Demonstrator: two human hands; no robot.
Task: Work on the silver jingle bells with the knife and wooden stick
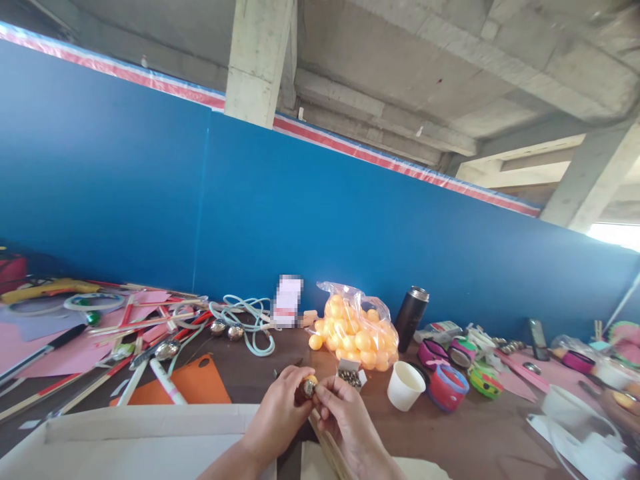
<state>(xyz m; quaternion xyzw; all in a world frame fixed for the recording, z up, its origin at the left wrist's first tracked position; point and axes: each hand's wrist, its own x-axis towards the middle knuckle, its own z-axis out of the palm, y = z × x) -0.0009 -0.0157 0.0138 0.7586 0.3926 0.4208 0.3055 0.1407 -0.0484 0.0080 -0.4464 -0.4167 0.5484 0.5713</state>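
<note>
My left hand (281,405) is closed around an orange ping-pong ball (309,379) whose near side is covered with shiny metal studs. From the right, my right hand (345,410) meets the ball with thumb and forefinger pinched at its studded side. Whatever lies between those fingertips is too small to make out. Just beyond my hands stands a small open box (351,377) of shiny metal pieces. Behind it, a clear plastic bag (355,327) is full of orange ping-pong balls, and one loose ball (315,342) rests at its left.
A white paper cup (405,387) and a black bottle (413,313) stand right of the bag. Small colourful pouches (449,389) lie farther right. Sticks, pink paper and studded balls (167,350) clutter the left. A white box (145,433) occupies the near left; a blue partition (320,220) rises behind.
</note>
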